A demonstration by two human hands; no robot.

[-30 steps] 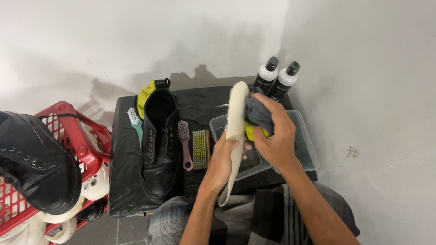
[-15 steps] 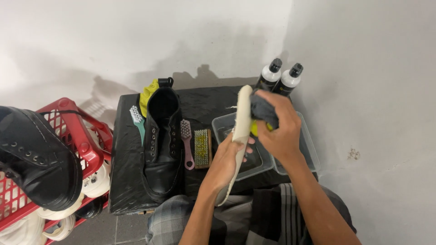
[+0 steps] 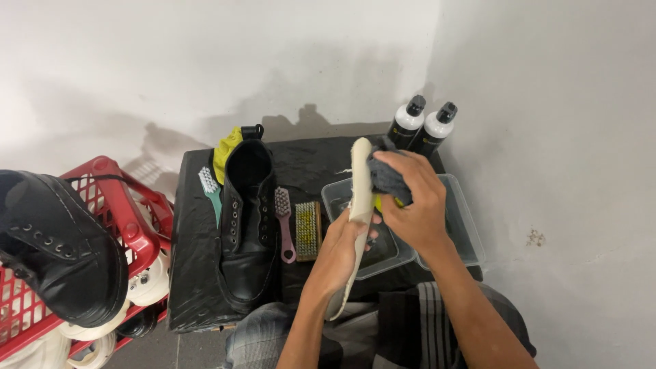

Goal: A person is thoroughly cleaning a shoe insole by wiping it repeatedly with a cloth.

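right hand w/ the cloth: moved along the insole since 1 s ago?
Yes. The right hand with the grey cloth slid up the cream insole, toward its tip near the two bottles.

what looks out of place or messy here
Little stands out. A black boot sits tilted on top of the red basket rather than inside it. The left hand holds a cream insole; the right hand presses a grey cloth against it.
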